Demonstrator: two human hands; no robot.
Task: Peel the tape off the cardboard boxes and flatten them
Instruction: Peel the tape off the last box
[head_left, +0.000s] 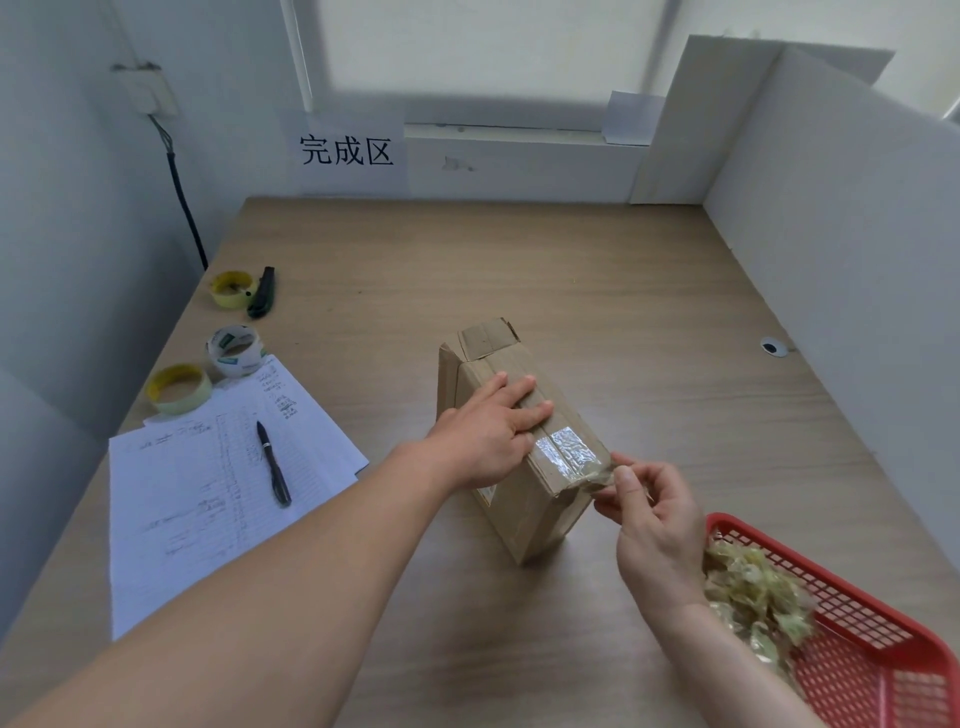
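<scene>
Fingers of left hand (485, 431) lie flat and straight on top of the box (524, 457), pressing it down so it stays put against the pull. Table (597, 291) under all. Box stands on the table right under those fingers, still unflattened. Red basket (872, 639) just behind the right hand (652, 514), placed close for scraps. Right fingertips pinch the loose end of the tape (566, 451), part lifted at the box's near edge.

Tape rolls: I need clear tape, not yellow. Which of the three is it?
The middle roll, white with green print, touching the papers' far corner. The far roll and the near roll are both yellow.
</scene>
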